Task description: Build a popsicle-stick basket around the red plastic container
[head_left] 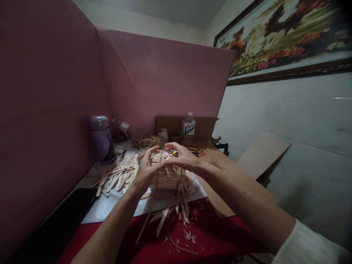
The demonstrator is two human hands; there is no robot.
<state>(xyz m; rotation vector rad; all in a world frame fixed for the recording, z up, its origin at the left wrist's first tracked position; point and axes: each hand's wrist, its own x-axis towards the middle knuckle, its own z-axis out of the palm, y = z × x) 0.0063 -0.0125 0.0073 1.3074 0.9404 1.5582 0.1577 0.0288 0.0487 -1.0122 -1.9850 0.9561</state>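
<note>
A small box-like structure of wooden craft sticks stands on the white sheet, with twine running around it. My left hand grips its upper left side, the thumb along the front top edge and the index finger curved toward the back. Opposite, my right hand grips the upper right side with thumb and finger in a similar curve. The two thumbs nearly meet at the front. My other fingers are mostly hidden behind the hands and the structure.
Loose craft sticks lie left, more sticks and scraps in front on the red cloth. A purple flask stands back left. Behind are twine, a plastic bottle and scissors. Cardboard lies right.
</note>
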